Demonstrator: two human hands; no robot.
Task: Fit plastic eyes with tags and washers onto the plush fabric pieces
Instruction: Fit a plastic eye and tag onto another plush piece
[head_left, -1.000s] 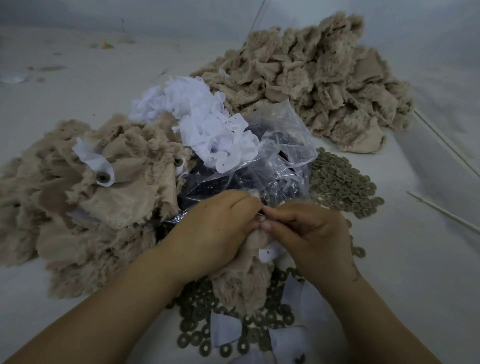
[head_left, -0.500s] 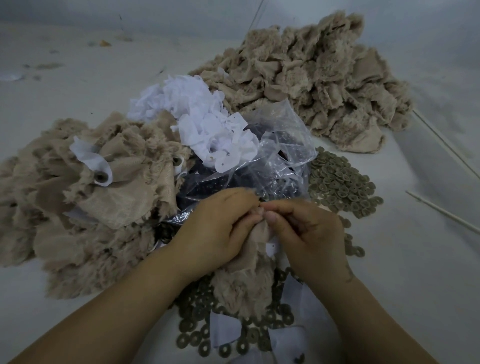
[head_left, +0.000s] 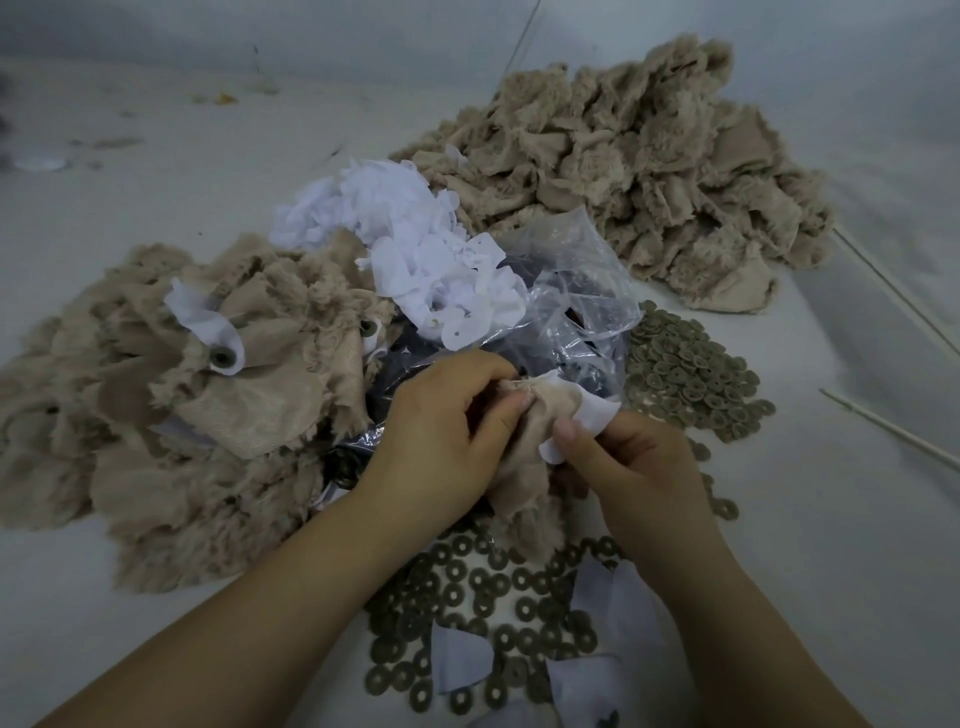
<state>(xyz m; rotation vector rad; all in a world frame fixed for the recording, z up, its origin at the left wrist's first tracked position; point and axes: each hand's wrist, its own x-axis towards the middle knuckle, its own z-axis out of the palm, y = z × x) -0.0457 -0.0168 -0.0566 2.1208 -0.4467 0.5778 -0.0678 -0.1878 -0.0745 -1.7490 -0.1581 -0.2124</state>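
Beige plush piece (head_left: 524, 431), woven backing outward with a frayed furry edge, held mid-frame above scattered washers (head_left: 483, 587), flat olive rings too many to count. Left hand (head_left: 441, 436) grips its upper fold, fingers curled. Right hand (head_left: 634, 473) pinches a thin white tag (head_left: 587, 415) against the fabric. Behind: crinkled clear bag (head_left: 571, 306), white tag heap (head_left: 415, 249). Two plush heaps: left (head_left: 171, 395), far right (head_left: 634, 176).
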